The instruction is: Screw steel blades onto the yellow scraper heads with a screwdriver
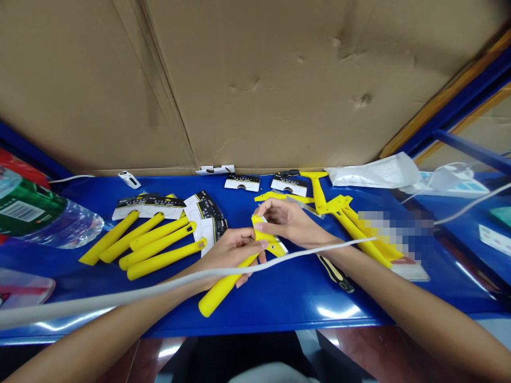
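Scraper [222, 288] of yellow plastic, gripped in both hands above a blue workbench [275, 315], as I watch from afar through the head camera. Its long axis runs on a slant, from the rounded handle end low and near the person up to the flat head, farther out and to the right. The left hand [229, 252] is nearer the handle, fingers curled around the shaft just below the head. The right hand [284, 219] is nearer the head, pinching its upper corner between thumb and fingers. Neither hand is spread, and the two sit just apart. A white card [280, 247] shows at the head's lower edge.

To the left, five yellow handles [159, 249] lie side by side, with printed cards [205, 213] just beyond them. To the right, more yellow scrapers [351, 226] lie in a loose pile, partly behind a blurred patch I cannot read. A black-and-yellow tool handle [337, 273] lies beside the right forearm [371, 271]. A grey cable [120, 290] crosses the view above both forearms. A water bottle [40, 213] lies at far left, below a cardboard sheet [255, 80].
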`<state>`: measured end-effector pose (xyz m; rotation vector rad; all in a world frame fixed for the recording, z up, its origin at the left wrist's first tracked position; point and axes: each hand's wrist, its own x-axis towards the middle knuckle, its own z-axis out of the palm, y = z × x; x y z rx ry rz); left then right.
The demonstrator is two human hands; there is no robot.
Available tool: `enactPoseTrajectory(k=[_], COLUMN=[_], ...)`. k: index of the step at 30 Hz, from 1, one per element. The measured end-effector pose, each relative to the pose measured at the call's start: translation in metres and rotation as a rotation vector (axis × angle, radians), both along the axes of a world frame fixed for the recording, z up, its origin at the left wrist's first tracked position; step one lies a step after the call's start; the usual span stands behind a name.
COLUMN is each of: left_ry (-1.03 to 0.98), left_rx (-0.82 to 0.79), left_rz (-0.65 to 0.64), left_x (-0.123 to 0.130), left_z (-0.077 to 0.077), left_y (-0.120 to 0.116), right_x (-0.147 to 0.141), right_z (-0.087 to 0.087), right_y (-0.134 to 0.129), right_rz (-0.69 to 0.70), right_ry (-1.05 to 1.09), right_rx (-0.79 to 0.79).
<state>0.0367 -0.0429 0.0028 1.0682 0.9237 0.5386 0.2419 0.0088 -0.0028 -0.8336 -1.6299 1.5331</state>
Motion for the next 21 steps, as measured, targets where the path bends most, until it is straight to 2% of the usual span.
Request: enactPoseTrajectory(k=[7, 13, 21], left_ry=[0.038, 0.053, 0.031], left_rx=[0.024, 0.030, 0.095], left_rz=[-0.026, -0.033, 0.022], left_x=[-0.0010, 0.0006, -0.0054], left_z=[0.0000, 0.0004, -0.0008], left_y=[-0.0004, -0.0027, 0.0038], right_x=[0.0004, 0.0022, 0.0068], right_z=[-0.0025, -0.0009, 0.0015], right_y=[-0.0013, 0.0004, 0.0018], right_rz=[0.027, 0.095, 0.054], right_ry=[0.116, 0.116, 0.018], right_rx=[-0.179, -0.283, -0.079])
